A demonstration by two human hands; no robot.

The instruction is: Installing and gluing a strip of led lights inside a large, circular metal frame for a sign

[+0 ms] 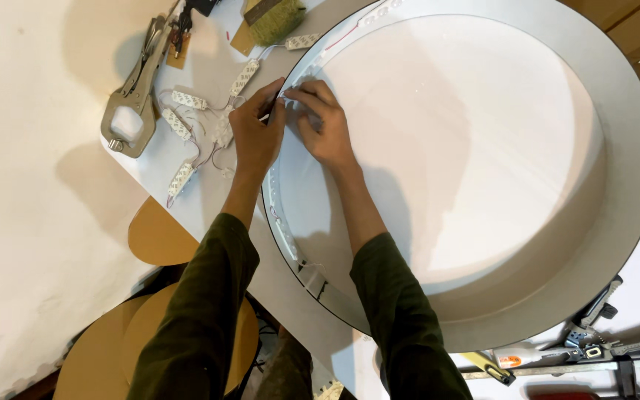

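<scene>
From up here I see both hands meeting at the upper-left inner wall of the large round metal channel housing point(624, 148); my left hand point(255, 137) has its fingers drawn together, pinching what looks like a small white LED module against the rim, though the piece itself is mostly hidden under the fingertips; my right hand point(324, 126) lies just beside it, fingers curled and pressing down on the same spot; I judge the step in hand to be seating a module on the inside of the wall, since more modules point(284, 235) already line the rim lower down; the next move, as I read it, calls for firm even pressure so the piece sits flat, and care with the thin wires trailing out; the loose string of LED modules point(187, 126) lies on the white table point(209, 67) just left of the housing, wired together; a locking clamp plier point(133, 96) rests further left, a brush head point(275, 18) at the top edge; clamps and hand tools point(594, 348) crowd the lower right; round brown board discs point(158, 237) sit below the table edge on a pale floor point(24, 222)
</scene>
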